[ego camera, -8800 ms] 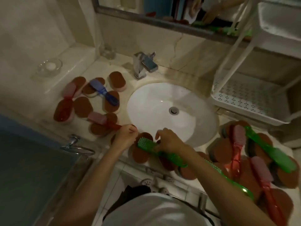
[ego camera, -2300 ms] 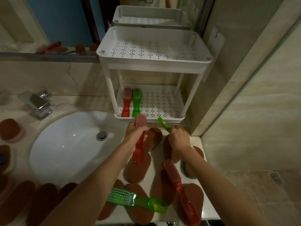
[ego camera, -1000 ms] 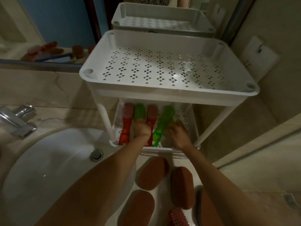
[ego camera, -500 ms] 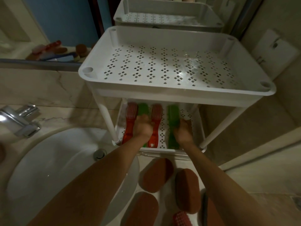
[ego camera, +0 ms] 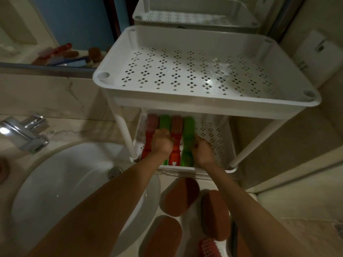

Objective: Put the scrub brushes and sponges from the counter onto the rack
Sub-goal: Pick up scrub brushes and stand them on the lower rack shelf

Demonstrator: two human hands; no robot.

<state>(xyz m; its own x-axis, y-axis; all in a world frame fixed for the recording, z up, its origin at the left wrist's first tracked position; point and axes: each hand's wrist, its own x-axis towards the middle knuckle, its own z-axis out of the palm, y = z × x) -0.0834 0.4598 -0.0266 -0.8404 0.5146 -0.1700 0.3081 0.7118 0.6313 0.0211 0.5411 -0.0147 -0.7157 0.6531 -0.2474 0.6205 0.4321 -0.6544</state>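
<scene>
A white two-tier rack (ego camera: 204, 103) stands on the counter right of the sink. On its lower tray (ego camera: 217, 136) several scrub brushes lie side by side, handles toward me: a red brush (ego camera: 150, 130), a green brush (ego camera: 164, 121), a second red brush (ego camera: 175, 145) and a second green brush (ego camera: 187, 143). My left hand (ego camera: 161, 142) is curled against the second red brush and covers the first green brush's handle. My right hand (ego camera: 202, 150) grips the second green brush from its right side. Brown oval sponges (ego camera: 180, 196) lie on the counter in front of the rack.
The rack's upper tray (ego camera: 185, 71) holds nothing and overhangs the lower one. More sponges (ego camera: 215, 214) and a red brush head (ego camera: 209, 248) lie near the counter's front. The white sink (ego camera: 74, 182) and chrome faucet (ego camera: 27, 132) are on the left, a wall on the right.
The green brush in my right hand has slid left and now lies against the red brush. Both hands stay on the lower tray.
</scene>
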